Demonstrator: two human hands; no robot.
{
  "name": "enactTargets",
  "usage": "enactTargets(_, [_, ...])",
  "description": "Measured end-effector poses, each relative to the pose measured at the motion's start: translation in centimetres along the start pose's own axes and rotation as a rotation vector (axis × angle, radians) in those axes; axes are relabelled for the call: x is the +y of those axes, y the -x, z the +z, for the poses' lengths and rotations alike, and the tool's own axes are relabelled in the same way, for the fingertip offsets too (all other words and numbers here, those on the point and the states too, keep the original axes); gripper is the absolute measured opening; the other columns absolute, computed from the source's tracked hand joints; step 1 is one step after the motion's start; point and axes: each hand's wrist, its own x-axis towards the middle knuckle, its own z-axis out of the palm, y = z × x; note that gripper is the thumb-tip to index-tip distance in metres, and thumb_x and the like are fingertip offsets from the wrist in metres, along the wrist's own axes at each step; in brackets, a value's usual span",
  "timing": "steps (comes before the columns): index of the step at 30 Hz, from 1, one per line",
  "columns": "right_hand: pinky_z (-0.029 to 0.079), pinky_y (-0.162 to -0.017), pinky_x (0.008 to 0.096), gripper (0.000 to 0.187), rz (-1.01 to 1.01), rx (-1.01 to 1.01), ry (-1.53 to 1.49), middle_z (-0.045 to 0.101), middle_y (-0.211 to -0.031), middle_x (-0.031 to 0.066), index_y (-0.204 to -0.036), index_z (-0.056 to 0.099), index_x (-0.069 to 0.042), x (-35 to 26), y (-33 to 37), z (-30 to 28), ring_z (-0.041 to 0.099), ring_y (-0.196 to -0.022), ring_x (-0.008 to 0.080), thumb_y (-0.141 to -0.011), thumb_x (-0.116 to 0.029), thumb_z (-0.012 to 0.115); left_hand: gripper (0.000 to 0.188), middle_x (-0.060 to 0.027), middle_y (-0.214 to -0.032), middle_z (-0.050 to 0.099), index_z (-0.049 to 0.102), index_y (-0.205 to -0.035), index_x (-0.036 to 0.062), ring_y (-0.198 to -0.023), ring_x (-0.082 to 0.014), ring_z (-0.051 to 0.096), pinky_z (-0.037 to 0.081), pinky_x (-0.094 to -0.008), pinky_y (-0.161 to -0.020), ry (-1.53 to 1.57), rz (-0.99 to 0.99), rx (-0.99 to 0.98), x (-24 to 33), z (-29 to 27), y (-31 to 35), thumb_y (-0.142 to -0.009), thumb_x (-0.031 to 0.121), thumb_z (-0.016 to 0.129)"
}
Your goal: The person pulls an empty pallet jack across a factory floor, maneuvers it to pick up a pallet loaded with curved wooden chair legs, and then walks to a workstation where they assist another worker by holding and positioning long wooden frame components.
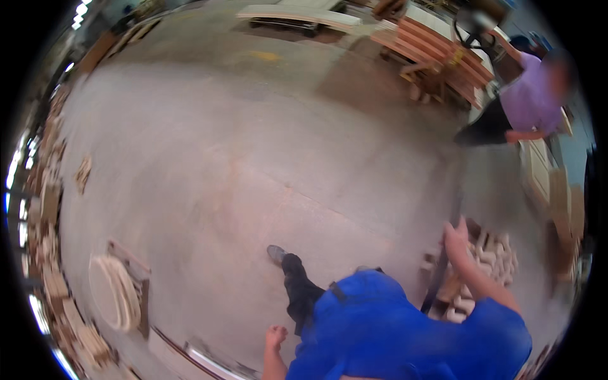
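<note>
My right hand (pixel 456 239) is closed round a long dark bar (pixel 437 278), which slants down beside my right arm. Just past the bar, several curved pale wooden pieces (pixel 497 259) are piled; what carries them is partly hidden by my arm and the bar. My left hand (pixel 275 335) hangs low by my side, its fingers curled in, with nothing visible in it. Below, one leg in dark trousers with a grey shoe (pixel 276 254) is stretched forward on the floor.
At the far right a person in a purple shirt (pixel 529 95) stands by a cart stacked with reddish boards (pixel 437 50). Pale boards (pixel 301 16) lie on a low trolley at the back. Rounded wooden panels (pixel 114 292) stand at left, near wood piles (pixel 54 253) along the edge.
</note>
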Motion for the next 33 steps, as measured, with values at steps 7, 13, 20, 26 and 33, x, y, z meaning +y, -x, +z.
enactTargets(7, [0.053,-0.057,0.0354,0.056,0.004,-0.026,0.086,0.06,-0.071,0.0145,-0.126,0.043,0.004,-11.4,8.9,18.5,0.065,-0.055,0.0226,-0.083,-0.027,0.06,0.026,-0.0133,-0.085,0.066,0.056,-0.104,-0.0018,-0.074,-0.0239,0.068,0.053,-0.0333,-0.057,-0.048,0.0,-0.092,13.8,-24.4,-12.2,-0.088,0.017,0.064])
enactTargets(13, [0.052,-0.059,0.0374,0.044,0.073,-0.191,0.066,0.059,-0.078,0.0155,-0.117,0.044,0.001,-20.1,15.8,33.5,0.063,-0.057,0.0234,-0.084,-0.024,0.059,0.036,-0.0131,-0.088,0.065,0.05,-0.117,-0.0044,-0.079,-0.0242,0.067,0.055,-0.0342,-0.066,-0.134,0.155,0.03,32.2,-42.7,-21.9,-0.088,0.014,0.061])
enactTargets(20, [0.05,-0.051,0.0368,0.04,0.062,-0.207,0.088,0.056,-0.072,0.0125,-0.118,0.041,0.0,-30.0,21.8,54.6,0.06,-0.055,0.0218,-0.085,-0.015,0.057,0.037,-0.0174,-0.101,0.068,0.057,-0.118,-0.0058,-0.089,-0.0256,0.068,0.054,-0.034,-0.075,-0.297,0.203,0.155,47.3,-54.2,-28.7,-0.088,0.017,0.061])
enactTargets(26, [0.047,-0.044,0.0316,0.055,0.064,-0.149,0.051,0.055,-0.081,0.0132,-0.133,0.031,-0.001,-33.2,25.2,68.8,0.053,-0.051,0.0175,-0.084,-0.009,0.055,0.041,-0.0165,-0.097,0.07,0.061,-0.114,-0.0041,-0.088,-0.0235,0.069,0.054,-0.0344,-0.078,-0.086,0.142,0.125,41.9,-63.5,-34.5,-0.087,0.026,0.064])
enactTargets(33, [0.044,-0.045,0.0316,0.045,0.048,-0.001,0.024,0.051,-0.077,0.0104,-0.123,0.041,0.001,-41.6,26.4,87.8,0.049,-0.048,0.0175,-0.081,-0.008,0.052,0.045,-0.0199,-0.111,0.068,0.068,-0.111,0.0022,-0.104,-0.0329,0.065,0.05,-0.0423,-0.091,-0.237,-0.111,0.22,38.3,-83.1,-44.4,-0.084,0.038,0.061])
